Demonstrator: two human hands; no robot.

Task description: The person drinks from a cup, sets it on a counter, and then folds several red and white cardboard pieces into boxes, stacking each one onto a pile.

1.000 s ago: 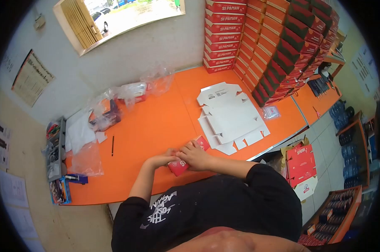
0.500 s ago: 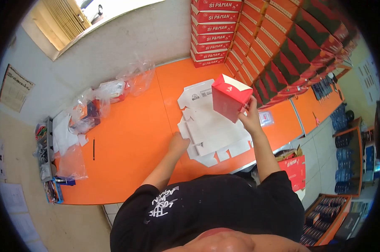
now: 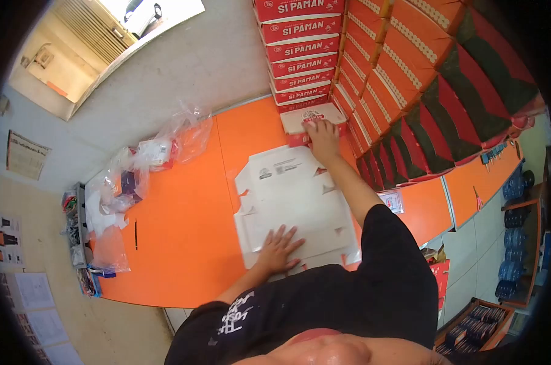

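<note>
A small red box with a pale printed top [image 3: 294,120] sits at the back of the orange table, in front of the tall stack of boxes. My right hand [image 3: 322,139] reaches out to it, fingers over its top and near edge, partly hiding them. Flat unfolded cardboard [image 3: 287,207], whitish with small printed marks and cut flaps, lies in front of me. On its lower left part my left hand [image 3: 278,250] rests palm down with the fingers spread. Part of the sheet's near edge is hidden by my body.
Red boxes marked SI PAMAN [image 3: 303,47] are stacked against the wall, with orange boxes [image 3: 403,55] beside them. Plastic bags [image 3: 190,131] and a black pencil-like stick [image 3: 136,235] lie on the table [image 3: 178,243]. A grey organiser [image 3: 77,225] stands at the left edge.
My right hand has carried the red box forward and down to the table by the stack. My left hand has moved from the sheet's left edge onto it, and the sheet has shifted and turned.
</note>
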